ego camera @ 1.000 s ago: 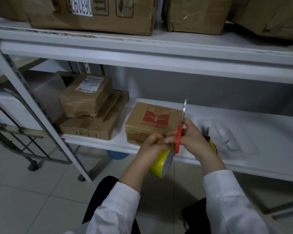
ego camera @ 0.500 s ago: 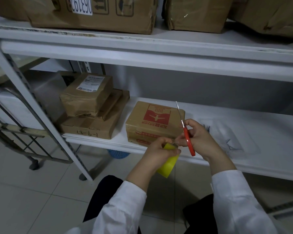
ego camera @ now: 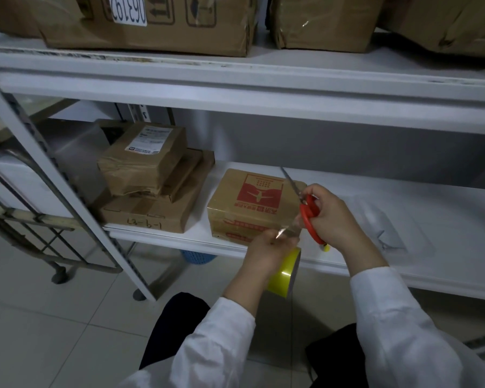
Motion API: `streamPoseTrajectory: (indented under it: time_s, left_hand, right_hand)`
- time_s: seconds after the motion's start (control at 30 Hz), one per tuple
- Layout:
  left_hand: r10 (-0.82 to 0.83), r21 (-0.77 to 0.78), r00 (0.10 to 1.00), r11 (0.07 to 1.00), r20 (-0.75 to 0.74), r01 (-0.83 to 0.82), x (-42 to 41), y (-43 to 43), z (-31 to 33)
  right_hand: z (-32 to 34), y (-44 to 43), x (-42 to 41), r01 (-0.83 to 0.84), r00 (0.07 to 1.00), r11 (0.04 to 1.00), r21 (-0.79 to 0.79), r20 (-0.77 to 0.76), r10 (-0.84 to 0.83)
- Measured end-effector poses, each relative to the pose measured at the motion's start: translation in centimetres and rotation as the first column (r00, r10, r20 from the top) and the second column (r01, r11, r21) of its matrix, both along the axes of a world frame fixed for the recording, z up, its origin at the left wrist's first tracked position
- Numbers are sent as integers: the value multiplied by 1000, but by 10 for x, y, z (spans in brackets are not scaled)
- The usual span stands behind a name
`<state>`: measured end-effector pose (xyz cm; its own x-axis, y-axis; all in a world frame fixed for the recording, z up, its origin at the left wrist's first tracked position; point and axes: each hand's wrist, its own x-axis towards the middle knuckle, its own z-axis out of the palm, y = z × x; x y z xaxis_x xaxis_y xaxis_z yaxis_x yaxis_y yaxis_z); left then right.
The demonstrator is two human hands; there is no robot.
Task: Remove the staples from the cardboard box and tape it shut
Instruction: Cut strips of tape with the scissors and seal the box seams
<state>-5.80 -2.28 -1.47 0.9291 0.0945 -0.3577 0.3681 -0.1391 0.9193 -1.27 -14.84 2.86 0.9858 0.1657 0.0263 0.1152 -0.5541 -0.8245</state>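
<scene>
**At the lower shelf: printed box closed, tape and scissors in hand**

On the white metal shelving unit [ego camera: 445, 208], large brown cardboard cartons [ego camera: 146, 26] fill the top board. Below, at the left end, sits a stack of brown taped parcels [ego camera: 151, 191]. Just right of the stack stands the small brown cardboard box with the red printed emblem [ego camera: 244, 203], flaps down, close to the shelf's front edge. A crumpled clear plastic bag [ego camera: 389, 228] lies further right.

In front of the box, the left hand [ego camera: 266, 253] curls its fingers around a roll of yellow adhesive tape [ego camera: 284, 273], holding it just below the shelf edge. The right hand [ego camera: 333, 217] grasps a pair of red-handled steel scissors [ego camera: 310, 217] by the loops. Their blades are spread, one pointing up across the box top, the other reaching down towards the left fingertips.
</scene>
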Motion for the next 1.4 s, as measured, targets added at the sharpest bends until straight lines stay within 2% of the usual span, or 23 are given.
streamPoseTrajectory:
  time_s: [0.13,0.37,0.5,0.7,0.87,1.1,1.4]
  left_hand:
    - [161,-6,987,987,-17,-161,8,-4,-6]
    - [162,17,987,987,-19,-161,16,-7,-12]
    - [155,26,987,988,-44,-154,17,-10,-17]
    - [175,14,984,985,-42,-174,15,-12,-21]
    - [151,42,987,988,-47,-149,15,-14,-25]
    - [161,26,986,987,-37,-160,16,-16,-26]
    - [90,-10,995,996,-45,-90,2,-11,-37]
  right_hand:
    - [-4,7,10,-27,999,998,-64,37,29]
    - [-16,8,16,-26,998,991,-128,53,33]
    - [-19,8,18,28,997,990,-137,77,-17]
    - [-34,11,22,173,982,985,-15,81,-171]
    - [-53,16,25,228,969,971,76,81,-234]
    - [-58,2,21,147,989,964,221,-26,-145]
    - [-56,-1,23,123,992,973,197,-27,-120]
